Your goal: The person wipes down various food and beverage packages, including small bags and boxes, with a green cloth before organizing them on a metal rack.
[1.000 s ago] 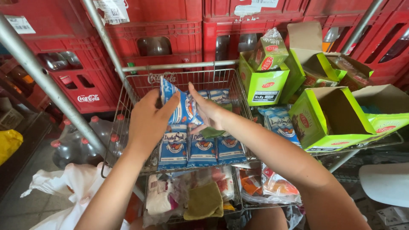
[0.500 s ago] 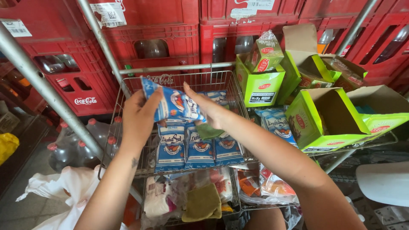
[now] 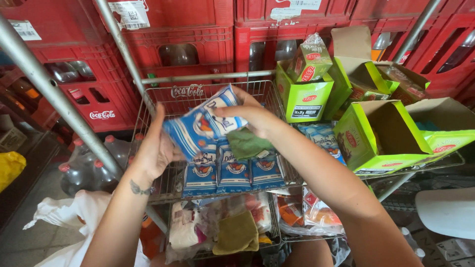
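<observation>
Wire shelf (image 3: pixel 158 106): both hands lift blue-white packet (image 3: pixel 200 126); green cloth (image 3: pixel 247 143) under right.

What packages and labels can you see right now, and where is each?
Blue-and-white packet: flat pouch, held in both hands above the wire basket.
Matching packets: row standing in the basket.
Green cartons: open boxes, right shelf.
White label: paper on red crate, top left.

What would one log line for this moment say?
left hand: holds packet | right hand: packet top, green cloth | below: wire basket
</observation>
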